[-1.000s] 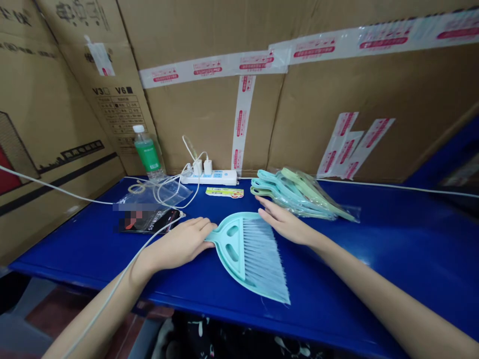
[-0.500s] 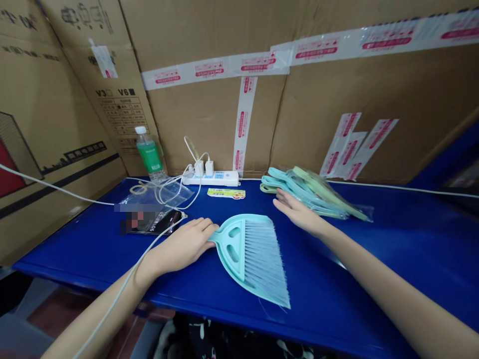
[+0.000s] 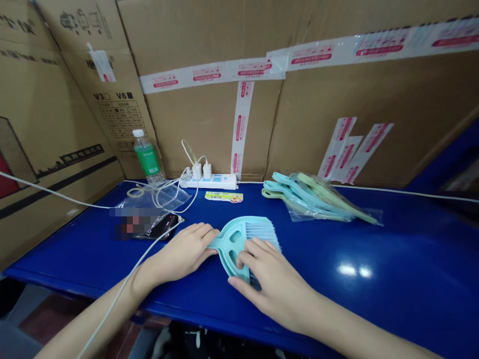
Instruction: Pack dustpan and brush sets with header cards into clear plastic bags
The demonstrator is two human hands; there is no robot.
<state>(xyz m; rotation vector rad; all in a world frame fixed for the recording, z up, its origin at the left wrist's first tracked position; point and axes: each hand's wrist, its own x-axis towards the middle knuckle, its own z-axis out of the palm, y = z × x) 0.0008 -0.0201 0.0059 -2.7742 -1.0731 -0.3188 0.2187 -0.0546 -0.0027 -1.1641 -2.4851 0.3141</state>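
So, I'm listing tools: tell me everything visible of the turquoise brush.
The brush looks like turquoise plastic, its fan-shaped head bearing two darker ovals and pale blue bristles. Its handle points left, held in the left hand. The right hand covers some of the head and bristles, apparently touching them. The brush is over the blue table; whether it lies flat is unclear.

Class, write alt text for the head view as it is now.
Left hand holding a turquoise brush by its handle, right hand over the bristles. Beyond, on a blue table, lie a partly bagged bundle and a power strip.
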